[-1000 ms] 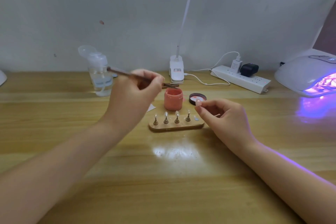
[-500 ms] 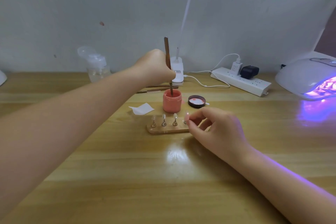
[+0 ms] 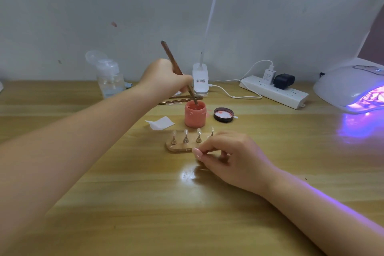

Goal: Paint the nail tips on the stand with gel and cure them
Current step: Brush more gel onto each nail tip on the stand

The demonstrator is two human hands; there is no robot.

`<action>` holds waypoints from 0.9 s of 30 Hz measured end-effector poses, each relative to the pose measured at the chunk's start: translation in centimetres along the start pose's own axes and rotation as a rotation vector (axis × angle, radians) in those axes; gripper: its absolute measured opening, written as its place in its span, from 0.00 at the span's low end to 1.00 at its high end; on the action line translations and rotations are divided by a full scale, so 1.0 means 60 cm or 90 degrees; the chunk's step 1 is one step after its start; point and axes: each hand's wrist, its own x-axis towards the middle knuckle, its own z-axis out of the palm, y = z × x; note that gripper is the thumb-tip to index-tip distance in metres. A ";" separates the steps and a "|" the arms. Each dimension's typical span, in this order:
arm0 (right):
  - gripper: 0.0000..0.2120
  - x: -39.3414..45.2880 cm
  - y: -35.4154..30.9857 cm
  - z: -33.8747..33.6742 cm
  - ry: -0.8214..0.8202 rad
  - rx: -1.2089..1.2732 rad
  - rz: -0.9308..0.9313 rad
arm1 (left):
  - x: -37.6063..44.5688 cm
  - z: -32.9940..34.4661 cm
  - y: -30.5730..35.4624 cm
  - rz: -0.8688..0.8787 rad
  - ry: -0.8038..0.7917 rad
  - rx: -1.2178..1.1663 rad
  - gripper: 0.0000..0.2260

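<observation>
The left hand [image 3: 166, 78] pinches a brush [image 3: 176, 68] partway down its handle, fingers curled round it, with the bristle end dipped into the open gel pot [image 3: 195, 115]. The pot stands on the surface [image 3: 187, 214] just behind the stand [image 3: 180, 147], its lid [image 3: 223, 114] lying beside it. The brush is thin, stiff and light; a grip low on the handle gives the finest control, and the wet tip will smear whatever it brushes against.

The right hand [image 3: 230, 160] rests at the stand's right end, thumb and forefinger pinched together; it seems to hold a nail tip on its small post, though the fingers hide it. Four more tips [image 3: 186, 132] sit upright on pegs in the stand, clear and unpainted by the look of them.

These tips are tiny, featherlight and slick, and probably pop off easily. Each is best held by its peg or base, never by the curved face that takes the gel. The stand is light too and would slide if pushed, so it likely needs steadying. The curing lamp [image 3: 351, 87] glows violet at the far right, well apart from the stand.
</observation>
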 end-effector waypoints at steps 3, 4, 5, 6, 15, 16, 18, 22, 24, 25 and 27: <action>0.04 0.002 0.001 0.000 -0.016 -0.013 0.005 | 0.003 -0.008 -0.014 -0.041 0.023 -0.067 0.10; 0.04 0.002 0.002 0.000 -0.021 -0.015 0.005 | 0.003 -0.009 -0.018 -0.052 0.025 -0.075 0.10; 0.04 0.003 0.003 0.000 -0.025 -0.019 0.001 | 0.003 -0.010 -0.021 -0.059 0.025 -0.074 0.10; 0.04 0.004 0.003 -0.001 -0.028 -0.025 -0.006 | 0.004 -0.010 -0.022 -0.058 0.022 -0.064 0.10; 0.05 0.004 0.006 0.002 -0.022 -0.050 -0.014 | -0.005 0.009 -0.004 0.026 -0.017 0.096 0.12; 0.05 0.004 0.007 0.002 -0.023 -0.049 -0.012 | -0.006 0.013 -0.003 0.029 -0.027 0.114 0.12; 0.05 0.004 0.008 0.003 -0.028 -0.048 -0.011 | -0.010 0.019 -0.001 0.032 -0.045 0.150 0.11; 0.05 0.004 0.009 0.004 -0.028 -0.049 -0.009 | -0.010 0.018 -0.003 0.031 -0.019 0.130 0.11; 0.06 0.004 0.009 0.004 -0.028 -0.053 -0.010 | -0.010 0.012 -0.005 0.018 0.003 0.078 0.11; 0.06 0.005 0.008 0.004 -0.029 -0.054 -0.010 | -0.011 0.008 -0.007 0.006 0.016 0.040 0.11; 0.06 0.005 0.008 0.005 -0.030 -0.056 -0.011 | -0.012 0.001 -0.013 -0.022 0.043 -0.047 0.11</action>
